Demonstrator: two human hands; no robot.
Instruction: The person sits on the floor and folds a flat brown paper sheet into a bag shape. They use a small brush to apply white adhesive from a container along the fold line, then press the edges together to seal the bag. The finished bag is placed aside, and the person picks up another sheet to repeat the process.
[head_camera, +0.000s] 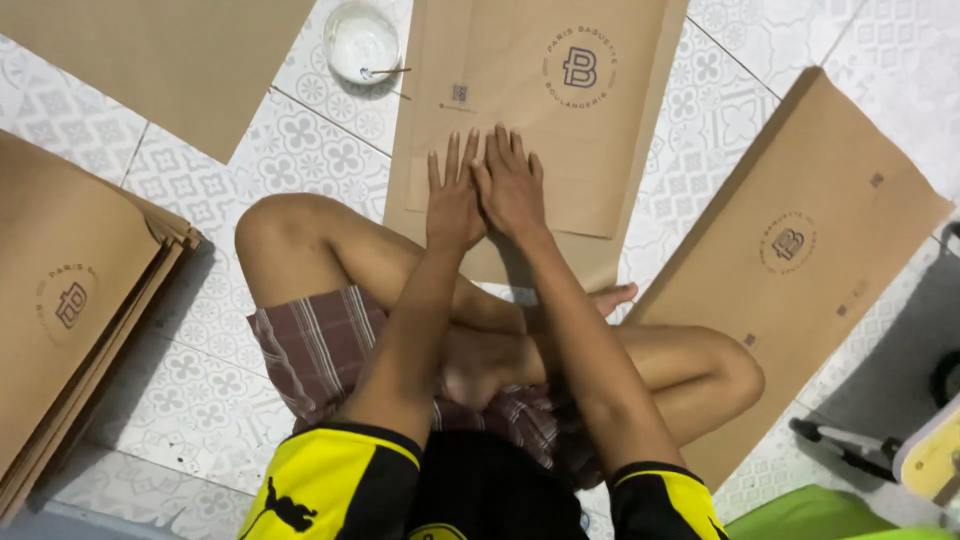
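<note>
I sit cross-legged on a patterned tile floor. A brown paper bag (530, 110) with a round printed mark lies flat in front of my knees. My left hand (453, 200) and my right hand (510, 185) press side by side on its lower part, palms down, fingers stretched out and close together. The thumbs touch each other. Neither hand grips anything.
A stack of brown paper bags (70, 300) lies at the left. Another brown sheet (170, 60) is at top left, and one bag (800, 260) lies at the right. A small white bowl (362, 40) with a stick in it stands above. A stand's foot (850, 445) is at lower right.
</note>
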